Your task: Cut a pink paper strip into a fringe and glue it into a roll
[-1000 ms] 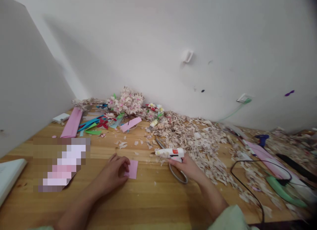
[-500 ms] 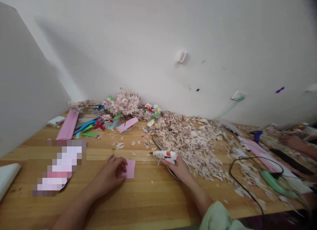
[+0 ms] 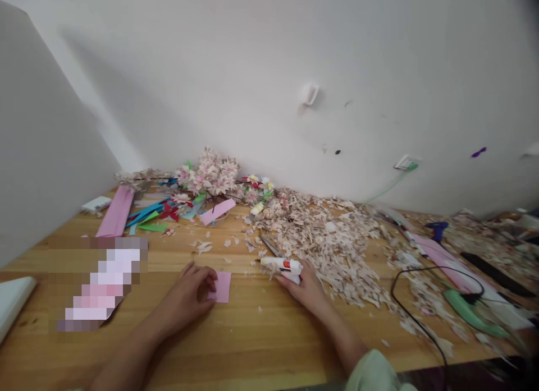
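Near the middle of the table, a small pink paper piece (image 3: 223,287) lies flat. Its left edge is pinched by the thumb and fingers of my left hand (image 3: 193,295). My right hand (image 3: 306,287) is wrapped round a white glue gun (image 3: 283,265), whose dark tip points left and whose front carries pale scraps. Behind the glue gun, partly hidden by it and my right hand, scissors (image 3: 272,246) lie beside the heap of petal-like scraps (image 3: 324,239).
Paper flowers (image 3: 214,175) stand against the wall, with coloured strips (image 3: 147,212) and pink paper (image 3: 115,211) at left. A blurred-out object (image 3: 103,287) lies front left. A black cable (image 3: 415,318), green tool (image 3: 474,312) and blue glue gun (image 3: 437,230) are at right.
The glue gun in my right hand has tilted and shifted slightly, and that wrist has moved a little. At the far right, another person's hand has gone from view. My left hand stays still.
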`<state>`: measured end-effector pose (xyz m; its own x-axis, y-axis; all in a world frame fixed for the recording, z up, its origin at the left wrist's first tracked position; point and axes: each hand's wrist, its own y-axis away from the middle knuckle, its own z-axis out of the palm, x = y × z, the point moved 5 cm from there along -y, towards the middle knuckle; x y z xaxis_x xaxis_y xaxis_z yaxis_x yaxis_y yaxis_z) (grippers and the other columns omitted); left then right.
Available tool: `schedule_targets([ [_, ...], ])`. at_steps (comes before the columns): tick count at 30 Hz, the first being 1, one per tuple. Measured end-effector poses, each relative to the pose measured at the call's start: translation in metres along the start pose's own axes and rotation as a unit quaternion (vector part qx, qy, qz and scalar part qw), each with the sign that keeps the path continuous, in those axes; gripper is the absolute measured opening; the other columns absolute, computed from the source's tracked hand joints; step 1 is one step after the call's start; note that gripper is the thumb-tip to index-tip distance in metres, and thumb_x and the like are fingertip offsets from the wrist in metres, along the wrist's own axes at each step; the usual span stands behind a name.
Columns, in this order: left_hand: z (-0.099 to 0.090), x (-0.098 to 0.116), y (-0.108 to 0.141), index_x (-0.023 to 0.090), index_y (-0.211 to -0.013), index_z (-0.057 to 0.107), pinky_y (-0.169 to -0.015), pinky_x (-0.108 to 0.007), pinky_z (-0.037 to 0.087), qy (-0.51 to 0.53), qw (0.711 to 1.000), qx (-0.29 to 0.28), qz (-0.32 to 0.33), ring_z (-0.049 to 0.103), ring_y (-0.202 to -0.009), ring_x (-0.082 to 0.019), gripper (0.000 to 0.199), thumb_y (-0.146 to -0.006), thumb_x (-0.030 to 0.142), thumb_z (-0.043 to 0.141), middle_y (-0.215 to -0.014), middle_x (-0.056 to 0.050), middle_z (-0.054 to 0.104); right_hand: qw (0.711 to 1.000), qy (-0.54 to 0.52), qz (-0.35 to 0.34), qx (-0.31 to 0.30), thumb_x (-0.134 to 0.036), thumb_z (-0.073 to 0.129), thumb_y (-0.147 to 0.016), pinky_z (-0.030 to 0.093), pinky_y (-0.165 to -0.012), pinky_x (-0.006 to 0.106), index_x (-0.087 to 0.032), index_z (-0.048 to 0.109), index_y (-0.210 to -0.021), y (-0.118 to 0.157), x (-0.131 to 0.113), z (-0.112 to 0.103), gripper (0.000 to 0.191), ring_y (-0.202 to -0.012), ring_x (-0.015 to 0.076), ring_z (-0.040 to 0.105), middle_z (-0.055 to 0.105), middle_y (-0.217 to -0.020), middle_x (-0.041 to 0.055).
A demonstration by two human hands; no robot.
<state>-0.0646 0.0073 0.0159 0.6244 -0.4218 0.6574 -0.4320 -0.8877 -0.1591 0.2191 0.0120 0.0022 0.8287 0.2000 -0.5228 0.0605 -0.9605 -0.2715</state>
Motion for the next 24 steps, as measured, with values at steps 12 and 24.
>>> schedule_targets([
  [12,-0.001,0.004,-0.001,0.023,-0.088,0.052,-0.101,-0.050,0.028,-0.026,1.000,-0.006,0.002,0.059,-0.084,-0.019,0.019,-0.071,0.017,0.051,-0.079,0.002,0.065,0.942,-0.030,-0.149,0.300,-0.023,0.059,-0.079,0.041,-0.070,0.033,-0.022,0.050,-0.084,0.038,-0.073,-0.060,0.010,-0.075,0.0182,0.051,0.052,-0.077,0.0018],
  [24,-0.007,0.013,0.000,0.024,-0.087,0.049,-0.107,-0.051,0.020,-0.083,0.992,-0.010,0.096,0.058,-0.083,-0.016,0.025,-0.069,0.008,0.048,-0.080,0.004,0.061,0.929,0.053,-0.353,-0.102,-0.024,0.057,-0.083,0.039,-0.069,0.029,-0.020,0.060,-0.083,0.013,-0.126,0.057,0.005,-0.079,0.0171,0.051,0.063,-0.083,0.0022],
])
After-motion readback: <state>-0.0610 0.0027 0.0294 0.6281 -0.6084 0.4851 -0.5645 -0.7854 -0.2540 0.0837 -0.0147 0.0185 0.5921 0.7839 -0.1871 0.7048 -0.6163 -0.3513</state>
